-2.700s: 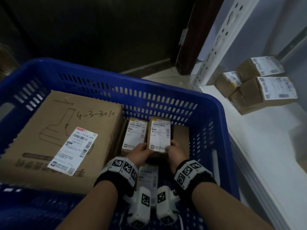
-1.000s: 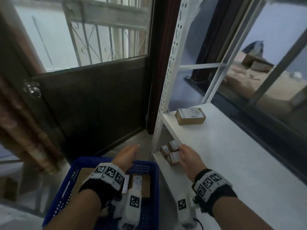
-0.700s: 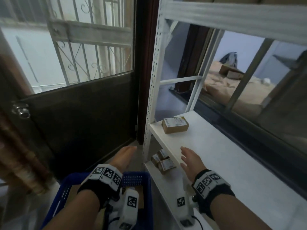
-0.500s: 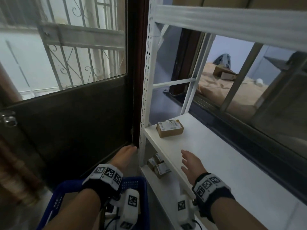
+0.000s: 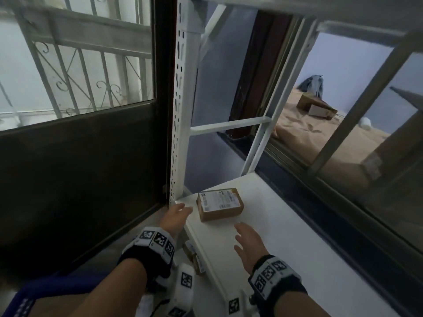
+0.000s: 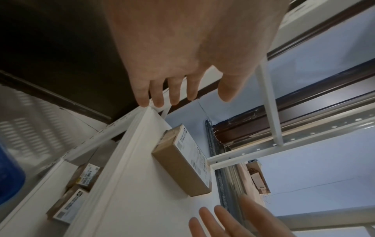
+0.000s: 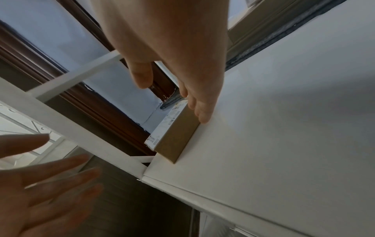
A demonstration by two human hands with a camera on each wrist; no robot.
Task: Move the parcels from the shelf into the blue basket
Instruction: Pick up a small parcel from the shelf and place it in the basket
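A small brown parcel with a white label lies on the white shelf near its left end; it also shows as parcel and parcel. My left hand hovers open just left of it, fingers straight, touching nothing. My right hand is open over the shelf, short of the parcel's near side. A corner of the blue basket shows at the bottom left. More small parcels lie on the shelf below.
A white perforated shelf post stands just behind my left hand. A dark door with a barred window is to the left. Behind the shelf runs a window frame.
My view rose from the basket to the upper shelf. Both hands left the basket and came up towards the single parcel; the left hand now lies beside it.
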